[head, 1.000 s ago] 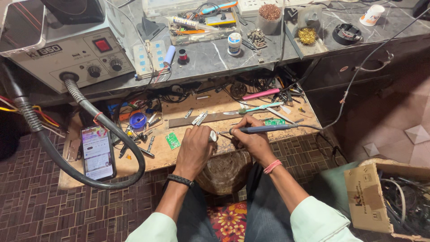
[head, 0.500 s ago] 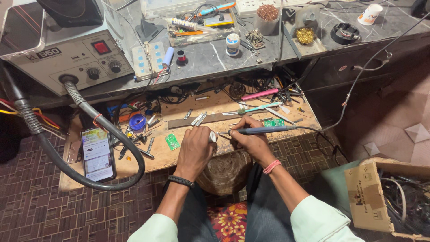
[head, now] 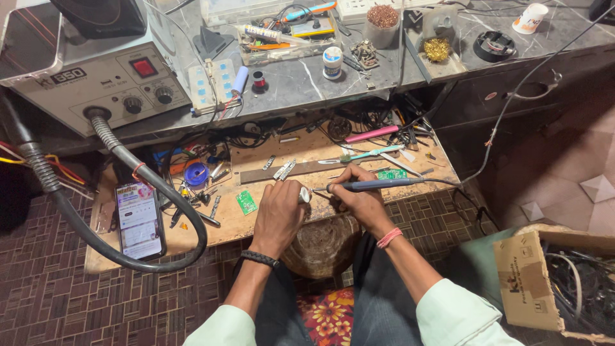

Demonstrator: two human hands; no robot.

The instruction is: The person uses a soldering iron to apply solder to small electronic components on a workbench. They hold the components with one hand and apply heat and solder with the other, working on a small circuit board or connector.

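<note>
My right hand [head: 360, 196] grips a blue soldering iron [head: 377, 185] like a pen, its tip pointing left toward my left hand. My left hand [head: 278, 212] rests on the low wooden board [head: 256, 221] and pinches a small pale part [head: 305, 195] right at the iron's tip. A small green circuit board [head: 246, 202] lies just left of my left hand. Another green board [head: 391, 174] lies behind my right hand. The iron's cable [head: 442, 181] runs off to the right.
A smartphone [head: 138, 220] lies at the board's left, ringed by a thick grey hose [head: 128, 192] from the rework station [head: 96, 77]. Tweezers, a pink tool [head: 371, 134] and small parts litter the board's far side. A cardboard box [head: 532, 282] of wires stands right.
</note>
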